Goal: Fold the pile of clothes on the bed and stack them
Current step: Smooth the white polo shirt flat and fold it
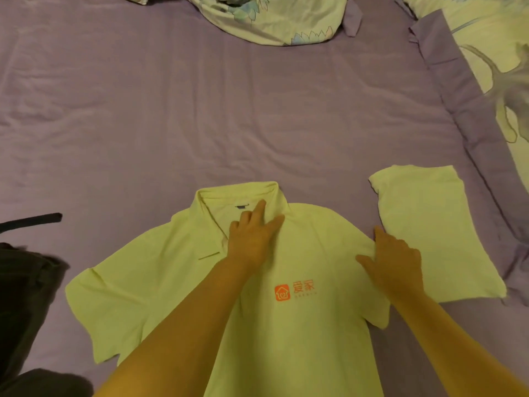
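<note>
A pale yellow polo shirt (160,287) with an orange logo lies spread face up on the purple bedsheet (200,124), collar pointing away from me. My left hand (252,236) rests flat on the shirt just below the collar, fingers straight. My right hand (395,256) lies on the shirt's right shoulder seam, its fingers bent over the fabric edge. To the right, a folded pale yellow garment (429,230) sits on the sheet, close to my right hand.
Dark clothing (25,296) with a dark strap (31,220) lies at the left edge. A crumpled floral quilt (272,18) sits at the far side, and a floral pillow with purple border (486,81) lies at the right.
</note>
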A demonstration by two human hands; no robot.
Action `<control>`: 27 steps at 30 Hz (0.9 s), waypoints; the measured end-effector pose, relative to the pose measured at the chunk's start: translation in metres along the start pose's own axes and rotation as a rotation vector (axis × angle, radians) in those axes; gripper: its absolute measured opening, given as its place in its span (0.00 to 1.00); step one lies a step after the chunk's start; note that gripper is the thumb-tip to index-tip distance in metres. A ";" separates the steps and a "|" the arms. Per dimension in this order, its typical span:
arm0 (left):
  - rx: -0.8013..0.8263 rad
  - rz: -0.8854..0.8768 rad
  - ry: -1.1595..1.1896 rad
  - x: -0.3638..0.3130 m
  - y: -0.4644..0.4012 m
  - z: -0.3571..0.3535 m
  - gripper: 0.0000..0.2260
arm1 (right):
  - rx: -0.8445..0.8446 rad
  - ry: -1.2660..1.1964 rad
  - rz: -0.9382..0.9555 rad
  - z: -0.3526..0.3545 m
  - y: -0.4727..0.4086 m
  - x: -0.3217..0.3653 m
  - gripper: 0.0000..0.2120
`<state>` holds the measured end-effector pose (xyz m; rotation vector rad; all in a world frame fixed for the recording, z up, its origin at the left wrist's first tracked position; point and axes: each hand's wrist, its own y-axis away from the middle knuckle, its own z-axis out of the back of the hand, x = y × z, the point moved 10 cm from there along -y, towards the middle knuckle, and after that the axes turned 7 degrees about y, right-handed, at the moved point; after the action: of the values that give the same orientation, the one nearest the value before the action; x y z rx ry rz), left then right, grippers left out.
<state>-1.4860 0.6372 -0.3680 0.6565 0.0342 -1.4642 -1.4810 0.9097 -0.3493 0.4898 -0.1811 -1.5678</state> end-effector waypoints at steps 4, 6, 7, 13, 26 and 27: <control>0.036 0.079 -0.108 -0.012 -0.010 0.002 0.29 | -0.008 -0.079 0.039 0.013 0.004 -0.009 0.13; 0.005 0.125 0.103 -0.018 -0.016 0.009 0.25 | -0.029 -0.137 0.062 0.019 0.009 -0.014 0.12; -0.013 0.134 0.237 -0.021 -0.020 0.013 0.23 | -0.025 -0.151 0.070 0.018 0.012 -0.018 0.12; -0.049 0.077 0.324 -0.025 -0.040 0.021 0.25 | -0.127 -0.519 -0.079 0.021 0.015 -0.050 0.15; -0.409 -0.081 0.189 -0.131 0.097 -0.006 0.22 | 0.073 -1.010 -0.223 -0.038 0.047 -0.061 0.13; -0.405 -0.111 0.186 -0.137 0.098 -0.007 0.22 | 0.040 -1.092 -0.235 -0.035 0.048 -0.063 0.11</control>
<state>-1.4119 0.7607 -0.2801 0.4602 0.5059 -1.4417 -1.4233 0.9751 -0.3488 -0.3822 -1.0089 -1.9242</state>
